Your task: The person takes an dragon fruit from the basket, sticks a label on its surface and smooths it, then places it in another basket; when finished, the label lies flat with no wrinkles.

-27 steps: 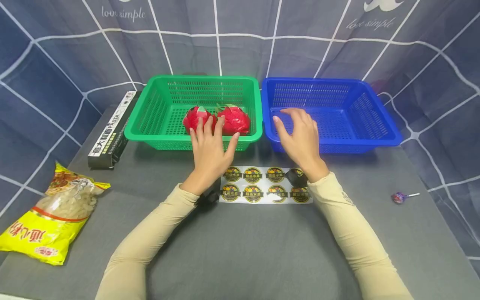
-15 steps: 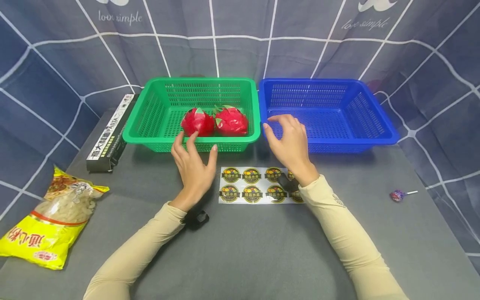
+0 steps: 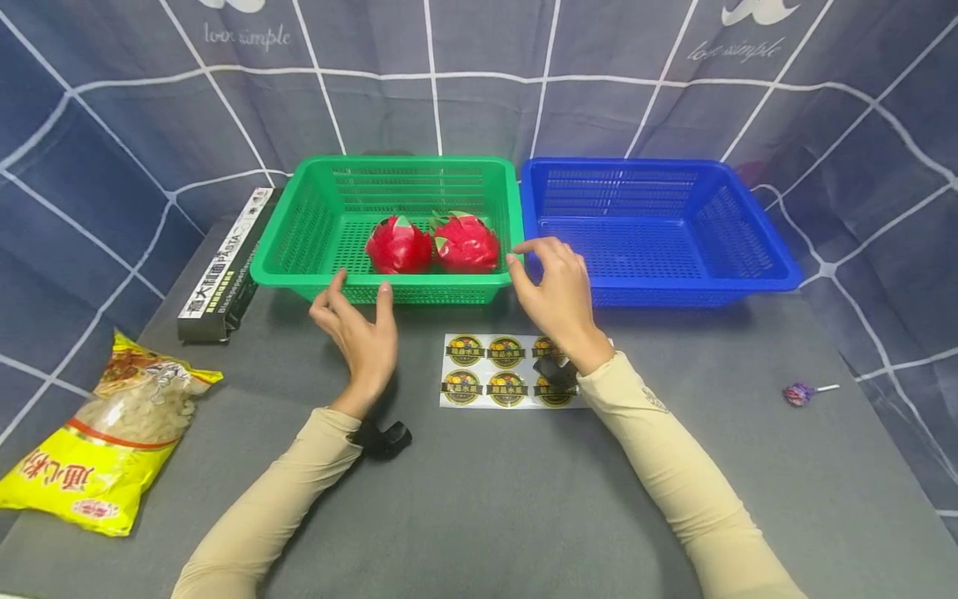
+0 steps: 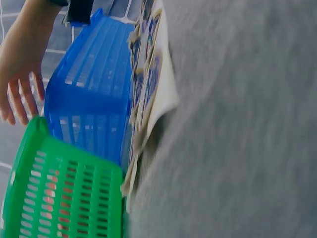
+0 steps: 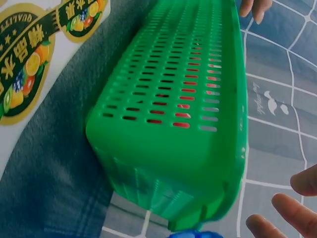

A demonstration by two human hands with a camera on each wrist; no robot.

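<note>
Two red dragon fruits (image 3: 399,247) with green-tipped scales lie side by side in the green plastic basket (image 3: 385,281). My left hand (image 3: 361,339) is at the front rim of that basket, left of its middle, fingers loosely bent and holding nothing. My right hand (image 3: 557,293) hovers by its front right corner, thumb and index fingertips right at the rim, overlapping the blue basket (image 3: 674,293). In the right wrist view, the right fingers (image 5: 292,213) are spread beside the green wall, and red fruit shows through the slots. The left wrist view has the right hand (image 4: 20,79) above the corner.
A sheet of round fruit stickers (image 3: 482,370) lies before the baskets, partly under the right wrist. At left are a black-and-white pasta box (image 3: 224,262) and a yellow bag of macaroni (image 3: 112,441). A lollipop (image 3: 799,394) lies at right. A grid-patterned curtain (image 3: 479,108) hangs behind.
My left hand has drawn back from over the dragon fruits and moved left to the front rim. My right hand has shifted left from the blue basket to the green basket's corner.
</note>
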